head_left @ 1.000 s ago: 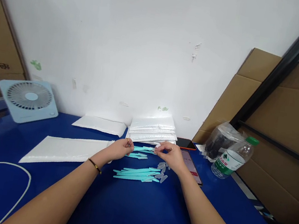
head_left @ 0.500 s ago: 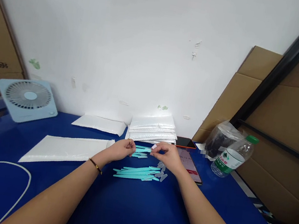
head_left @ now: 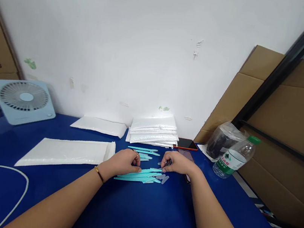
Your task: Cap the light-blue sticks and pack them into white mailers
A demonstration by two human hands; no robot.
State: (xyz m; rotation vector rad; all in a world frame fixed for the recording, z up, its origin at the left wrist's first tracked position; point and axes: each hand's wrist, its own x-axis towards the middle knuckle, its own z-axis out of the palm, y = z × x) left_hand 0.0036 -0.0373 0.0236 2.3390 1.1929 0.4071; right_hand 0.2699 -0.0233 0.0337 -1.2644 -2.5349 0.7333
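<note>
A near bunch of teal eyebrow razors (head_left: 142, 177) lies on the blue table, handles to the left and blade ends to the right. My left hand (head_left: 126, 162) is closed, its fingertips on the handle of the top razor in this bunch. At that razor's right end, my right hand (head_left: 173, 162) has its thumb and finger pinched together on the tip. Small translucent blade caps (head_left: 164, 179) lie just right of the bunch, and some are partly hidden by my right hand. Behind my left hand is a second group of teal razors (head_left: 146, 152), laid side by side.
White padded envelopes (head_left: 154, 129) are stacked by the wall, with a single envelope (head_left: 98, 126) and a longer one (head_left: 63, 150) to their left. Two phones, one being a dark phone (head_left: 186, 144), lie right of the stack. A water bottle (head_left: 232, 162) and a fan (head_left: 25, 100) stand farther out.
Both hands have come down from the far group to the near bunch and moved apart. The razor they held now lies in the far group. The view has shifted slightly.
</note>
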